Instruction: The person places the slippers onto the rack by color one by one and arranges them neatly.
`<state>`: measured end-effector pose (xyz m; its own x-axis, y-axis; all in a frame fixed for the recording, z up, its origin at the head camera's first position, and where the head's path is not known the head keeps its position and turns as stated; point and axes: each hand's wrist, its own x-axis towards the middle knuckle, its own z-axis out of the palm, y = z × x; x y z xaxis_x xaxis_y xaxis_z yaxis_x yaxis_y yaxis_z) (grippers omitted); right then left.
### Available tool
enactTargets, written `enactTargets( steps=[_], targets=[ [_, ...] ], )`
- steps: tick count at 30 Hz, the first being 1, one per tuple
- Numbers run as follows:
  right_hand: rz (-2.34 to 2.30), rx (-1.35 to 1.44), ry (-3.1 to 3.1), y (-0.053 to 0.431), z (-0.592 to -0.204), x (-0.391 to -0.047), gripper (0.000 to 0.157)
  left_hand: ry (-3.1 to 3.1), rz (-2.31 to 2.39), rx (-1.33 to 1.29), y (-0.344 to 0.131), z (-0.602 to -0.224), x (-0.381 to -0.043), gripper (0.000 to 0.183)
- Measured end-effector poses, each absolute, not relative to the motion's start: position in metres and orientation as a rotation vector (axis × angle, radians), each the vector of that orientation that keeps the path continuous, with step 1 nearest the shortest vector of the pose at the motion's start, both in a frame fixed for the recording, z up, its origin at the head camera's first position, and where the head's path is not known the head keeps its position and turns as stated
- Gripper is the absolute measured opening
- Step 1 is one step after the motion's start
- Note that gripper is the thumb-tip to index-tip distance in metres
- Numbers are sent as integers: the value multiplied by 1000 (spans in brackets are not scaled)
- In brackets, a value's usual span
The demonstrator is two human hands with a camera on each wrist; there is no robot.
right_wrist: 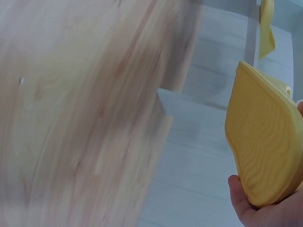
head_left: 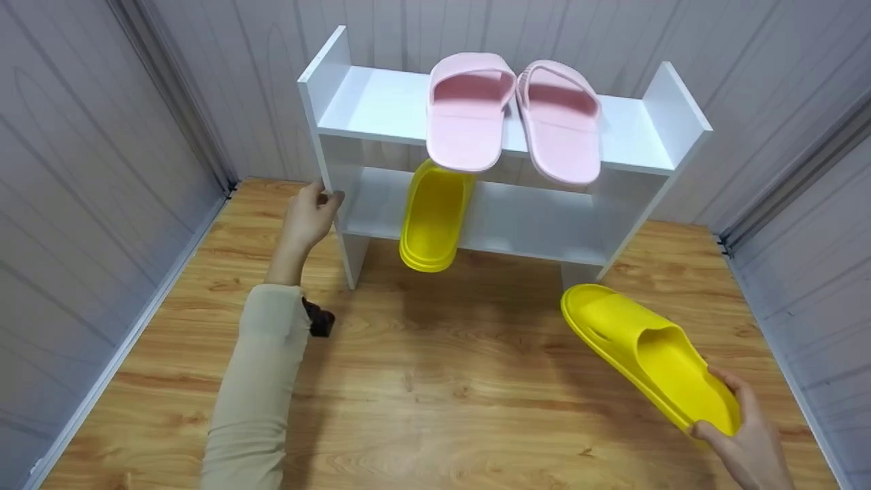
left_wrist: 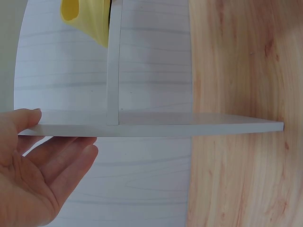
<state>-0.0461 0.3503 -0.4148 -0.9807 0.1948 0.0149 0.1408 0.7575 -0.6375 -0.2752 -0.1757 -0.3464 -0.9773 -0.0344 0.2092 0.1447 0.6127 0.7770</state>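
My right hand grips a yellow slipper by its heel end. The slipper is off the floor, its toe pointing toward the white shoe rack; the right wrist view shows its ridged sole. With thumb and fingers on opposite faces, my left hand holds the rack's left side panel. Another yellow slipper lies on the lower shelf, left of its middle, its heel sticking out past the front edge. On the upper shelf stand two pink slippers, side by side, heels over the edge.
Behind the rack rises a pale wood-grain wall, with more wall panels at left and right. Wood-patterned flooring stretches in front of and under the rack. A small black device sits at my left sleeve.
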Motion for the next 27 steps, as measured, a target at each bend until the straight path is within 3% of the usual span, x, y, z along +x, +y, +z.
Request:
enactTargets(
  steps=[27],
  targets=[
    [1227,-1,-2707,287,-396,-71,75,-2582,-1375,-137,-176,-348,-277,34]
  ],
)
